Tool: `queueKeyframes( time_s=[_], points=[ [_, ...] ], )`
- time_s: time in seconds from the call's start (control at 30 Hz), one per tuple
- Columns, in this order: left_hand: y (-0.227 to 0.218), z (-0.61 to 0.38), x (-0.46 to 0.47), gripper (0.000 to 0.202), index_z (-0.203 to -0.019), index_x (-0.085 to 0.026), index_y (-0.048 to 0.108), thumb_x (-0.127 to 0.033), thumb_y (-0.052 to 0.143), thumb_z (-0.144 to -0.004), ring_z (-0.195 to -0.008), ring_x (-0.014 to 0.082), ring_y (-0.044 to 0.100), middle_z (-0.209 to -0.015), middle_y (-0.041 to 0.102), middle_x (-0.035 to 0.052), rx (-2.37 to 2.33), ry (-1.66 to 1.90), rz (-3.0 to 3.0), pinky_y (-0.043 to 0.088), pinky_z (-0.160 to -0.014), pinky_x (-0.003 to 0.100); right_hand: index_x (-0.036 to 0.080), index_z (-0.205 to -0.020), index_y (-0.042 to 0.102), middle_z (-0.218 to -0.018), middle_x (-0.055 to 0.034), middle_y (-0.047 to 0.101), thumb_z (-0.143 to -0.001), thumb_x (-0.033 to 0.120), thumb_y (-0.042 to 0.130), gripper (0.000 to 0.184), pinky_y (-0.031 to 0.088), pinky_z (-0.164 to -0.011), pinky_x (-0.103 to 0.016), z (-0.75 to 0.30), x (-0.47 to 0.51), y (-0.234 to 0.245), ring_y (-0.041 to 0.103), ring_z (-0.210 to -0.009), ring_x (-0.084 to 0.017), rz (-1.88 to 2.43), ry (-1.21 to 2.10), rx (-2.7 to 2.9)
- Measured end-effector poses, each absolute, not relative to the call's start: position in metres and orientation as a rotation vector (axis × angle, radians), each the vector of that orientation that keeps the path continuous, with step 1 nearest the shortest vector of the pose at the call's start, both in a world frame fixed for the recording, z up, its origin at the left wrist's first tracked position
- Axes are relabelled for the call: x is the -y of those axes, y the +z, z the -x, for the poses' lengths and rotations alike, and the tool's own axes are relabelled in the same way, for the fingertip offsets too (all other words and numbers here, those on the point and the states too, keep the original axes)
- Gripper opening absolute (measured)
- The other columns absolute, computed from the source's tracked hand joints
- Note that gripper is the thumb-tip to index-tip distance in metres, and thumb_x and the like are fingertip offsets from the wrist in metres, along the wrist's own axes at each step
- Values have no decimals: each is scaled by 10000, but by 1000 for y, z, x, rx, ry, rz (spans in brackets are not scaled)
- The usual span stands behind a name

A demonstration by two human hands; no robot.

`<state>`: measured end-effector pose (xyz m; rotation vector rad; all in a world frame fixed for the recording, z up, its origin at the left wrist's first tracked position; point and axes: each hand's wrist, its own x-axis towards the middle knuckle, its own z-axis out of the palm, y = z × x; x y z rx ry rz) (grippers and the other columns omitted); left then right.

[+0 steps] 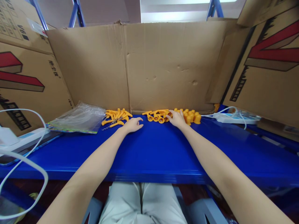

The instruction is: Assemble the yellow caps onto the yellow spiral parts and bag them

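Yellow pipe-shaped pieces [161, 120] lie toward the back of the blue desk [149, 149], and you seem to be at the step of singling one out: your right hand [177, 119] reaches to the pile's end, though whether it grips anything can't be told. Your left hand [133, 125] is empty, fingers parted, beside the chained yellow pieces [116, 123]; a careful pinch on one piece seems called for. Your right hand hides the pile's edge, and the chains' tangle is too fine to follow.
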<state>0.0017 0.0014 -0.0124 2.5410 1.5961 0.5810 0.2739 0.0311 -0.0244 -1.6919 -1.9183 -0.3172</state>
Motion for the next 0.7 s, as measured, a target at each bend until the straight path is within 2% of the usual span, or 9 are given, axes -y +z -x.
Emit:
queueKeyframes(
  time_s=[0.17, 0.47, 0.6, 0.7],
  points=[
    [-13, -1, -3, 377, -1077, -172, 606, -352, 515, -759, -699, 151, 577, -741, 637, 12, -1577, 576, -2555, 390, -627, 245, 121, -1223, 515, -1183, -133, 615, -892, 291, 421, 384, 148, -1073, -447, -262, -30, -27, 532, -1125, -246, 1659, -388, 1882],
    [-13, -1, -4, 380, -1085, -176, 610, -356, 516, -764, -705, 148, 580, -759, 643, 14, -1607, 552, -2560, 397, -646, 245, 138, -1232, 508, -1242, -150, 566, -893, 346, 420, 408, 92, -1061, -539, -268, -31, -22, 450, -1206, -279, 1780, -172, 1807],
    [-13, 0, -4, 382, -1087, -172, 611, -355, 512, -766, -709, 151, 579, -767, 645, 18, -1604, 549, -2567, 398, -647, 247, 149, -1212, 526, -1256, -134, 550, -903, 310, 365, 384, 247, -1002, -490, -279, -28, -7, 463, -1169, -271, 1708, -226, 1640],
    [-14, 0, -5, 357, -1055, -171, 624, -344, 507, -765, -710, 152, 576, -768, 646, 22, -1590, 549, -2581, 398, -648, 249, 170, -1051, 616, -1140, -127, 599, -861, 226, 377, 311, 343, -883, -433, -292, -22, 6, 506, -1063, -268, 1795, -306, 1526]
  ],
)
